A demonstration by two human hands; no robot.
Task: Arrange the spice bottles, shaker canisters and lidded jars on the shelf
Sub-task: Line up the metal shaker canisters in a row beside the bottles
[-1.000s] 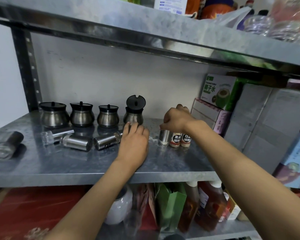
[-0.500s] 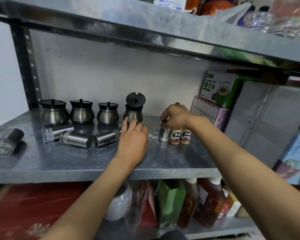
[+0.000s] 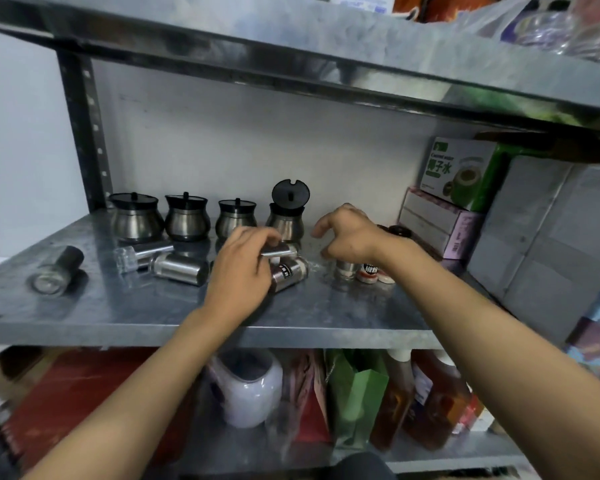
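Observation:
My left hand (image 3: 241, 271) pinches a small steel shaker canister (image 3: 280, 251) just above the metal shelf (image 3: 118, 313). A brown-labelled spice bottle (image 3: 289, 274) lies on its side under that hand's fingers. My right hand (image 3: 352, 237) hovers with loosely curled fingers, holding nothing, over a steel shaker (image 3: 346, 270) and a labelled spice bottle (image 3: 368, 272) that stand upright. Three lidded steel jars (image 3: 187, 219) line the back, beside a fourth jar (image 3: 286, 221) with its black lid tipped up. Two more canisters (image 3: 179, 269) lie on their sides to the left.
Another canister (image 3: 58, 270) lies near the shelf's left end. Stacked boxes (image 3: 440, 223) and a green carton (image 3: 465, 173) fill the right side. The upper shelf (image 3: 291, 53) hangs close overhead. Bottles and a green bag (image 3: 355, 396) stand on the shelf below.
My left hand took up the steel canister it was resting on and moved it right. My right hand let go of the upright shaker and rose above it.

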